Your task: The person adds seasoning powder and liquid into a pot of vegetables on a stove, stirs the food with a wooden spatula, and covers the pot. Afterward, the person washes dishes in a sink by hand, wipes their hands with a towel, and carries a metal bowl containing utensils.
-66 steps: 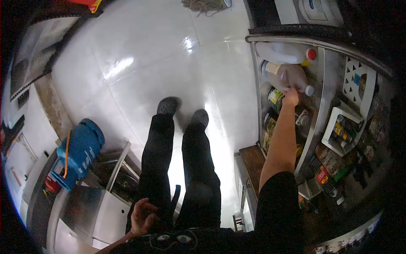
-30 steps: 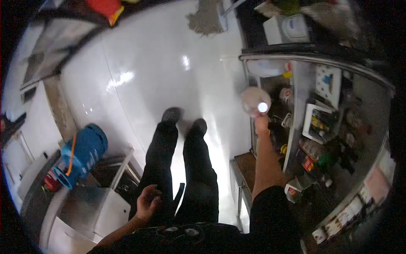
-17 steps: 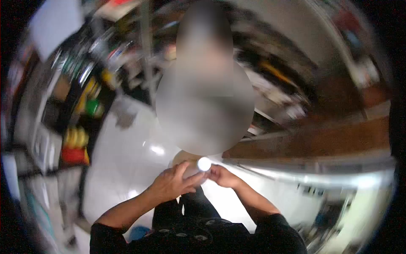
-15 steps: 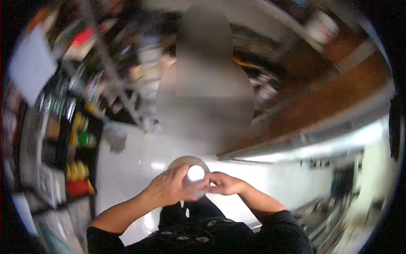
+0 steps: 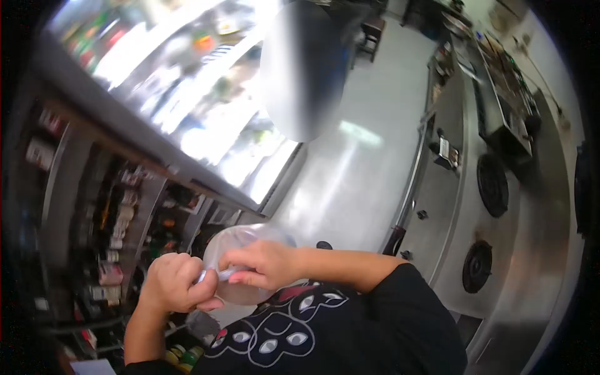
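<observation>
A translucent, rounded plastic bag (image 5: 240, 294) hangs in front of my black shirt, partly behind my hands. Its narrow, twisted-looking neck (image 5: 230, 272) runs between my two hands. My left hand (image 5: 178, 284) is closed like a fist around the end of that neck, with a bit of whitish material by the thumb. Close beside it, my right hand (image 5: 262, 265) pinches the neck between thumb and fingers, its forearm crossing over from the right. What the bag holds, if anything, cannot be made out.
A brightly lit glass-fronted fridge (image 5: 206, 81) stands at upper left, with dark shelves of jars and packets (image 5: 119, 237) below it. To the right runs a steel counter (image 5: 431, 181) with black burners (image 5: 492, 185). Pale floor (image 5: 356, 169) stretches ahead to a stool (image 5: 371, 37).
My view has turned, bringing the lit fridge and stove counter in. Both hands have shifted left; a round white patch formerly between them no longer shows. My right arm now reaches further across.
</observation>
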`<state>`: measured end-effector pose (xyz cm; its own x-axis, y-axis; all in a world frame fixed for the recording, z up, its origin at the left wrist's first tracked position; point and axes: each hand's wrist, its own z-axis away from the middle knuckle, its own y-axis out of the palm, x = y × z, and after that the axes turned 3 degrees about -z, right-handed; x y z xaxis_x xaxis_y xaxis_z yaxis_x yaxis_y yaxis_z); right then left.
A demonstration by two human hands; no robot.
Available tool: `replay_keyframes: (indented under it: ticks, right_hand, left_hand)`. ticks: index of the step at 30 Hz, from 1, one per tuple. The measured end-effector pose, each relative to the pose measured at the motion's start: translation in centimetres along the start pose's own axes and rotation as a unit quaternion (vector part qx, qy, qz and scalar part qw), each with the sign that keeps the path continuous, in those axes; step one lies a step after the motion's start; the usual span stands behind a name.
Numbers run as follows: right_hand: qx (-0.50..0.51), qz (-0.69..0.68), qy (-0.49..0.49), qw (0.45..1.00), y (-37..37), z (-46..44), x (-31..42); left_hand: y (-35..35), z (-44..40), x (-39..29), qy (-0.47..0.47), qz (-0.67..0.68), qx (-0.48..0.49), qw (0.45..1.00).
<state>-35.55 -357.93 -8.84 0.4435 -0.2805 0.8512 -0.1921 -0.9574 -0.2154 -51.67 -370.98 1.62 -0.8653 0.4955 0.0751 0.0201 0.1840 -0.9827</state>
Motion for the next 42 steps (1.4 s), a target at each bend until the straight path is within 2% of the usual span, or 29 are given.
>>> replay_keyframes:
  ticks: [2,3,6,10,13,16,17,18,20,21,24,25,28,32,35,39,42]
  right_hand:
    - [-0.027,0.031,0.042,0.998,-5.3,2.2,0.6]
    - [-0.076,0.086,-0.01,0.993,-7.3,2.7,0.5]
    - [-0.151,0.164,-0.002,0.975,-12.9,5.1,-0.2]
    - [-0.204,0.218,0.087,0.951,-19.2,6.5,0.2]
    - [-0.234,0.239,0.092,0.938,-24.1,7.4,-2.2]
    - [-0.305,0.24,0.035,0.921,-30.0,8.3,-4.6]
    - [-0.306,0.234,0.053,0.921,-31.9,8.4,-5.2]
    - [-0.306,0.228,0.07,0.922,-34.0,8.5,-5.7]
    - [-0.317,0.235,0.086,0.915,-38.3,8.6,-7.0]
    - [-0.327,0.249,0.084,0.908,-40.6,8.7,-7.4]
    - [-0.36,0.278,0.116,0.883,-47.1,9.6,-8.2]
    - [-0.372,0.286,0.132,0.873,-49.4,10.2,-8.4]
    - [-0.41,0.297,0.175,0.844,-55.3,12.4,-8.3]
    - [-0.469,0.363,0.229,0.772,-62.9,15.8,-9.0]
    - [-0.494,0.365,0.272,0.741,-69.5,18.4,-9.6]
    - [-0.48,0.399,0.237,0.745,-79.5,21.1,-12.4]
    - [-0.453,0.359,0.261,0.773,-87.0,21.4,-14.4]
  left_hand:
    - [2.3,-5.5,0.9,0.036,-0.003,-0.043,0.998]
    - [2.9,-7.7,1.4,0.046,-0.011,-0.063,0.997]
    - [5.7,-15.0,2.5,0.002,-0.02,-0.124,0.992]
    - [7.8,-22.7,4.2,-0.143,0.019,-0.084,0.986]
    - [8.5,-28.8,5.5,-0.22,0.048,-0.038,0.974]
    - [8.8,-33.4,9.3,-0.228,0.058,0.071,0.969]
    - [9.4,-35.3,10.6,-0.234,0.07,0.026,0.969]
    - [9.1,-37.8,11.9,-0.217,0.153,0.016,0.964]
    - [9.6,-43.1,15.0,-0.054,0.261,-0.032,0.963]
    - [10.2,-45.4,16.7,-0.025,0.337,0.037,0.94]
    - [12.3,-53.6,20.7,0.07,0.292,0.099,0.949]
    - [13.1,-56.8,21.9,0.117,0.283,0.09,0.948]
    - [15.4,-65.4,23.3,0.144,0.271,0.088,0.948]
    - [18.6,-77.2,23.5,0.169,0.234,0.099,0.952]
    - [22.6,-85.2,23.4,0.152,0.222,0.062,0.961]
    - [27.4,-94.9,24.8,0.105,0.225,0.013,0.969]
    - [29.2,-100.9,27.6,0.039,0.224,0.022,0.974]
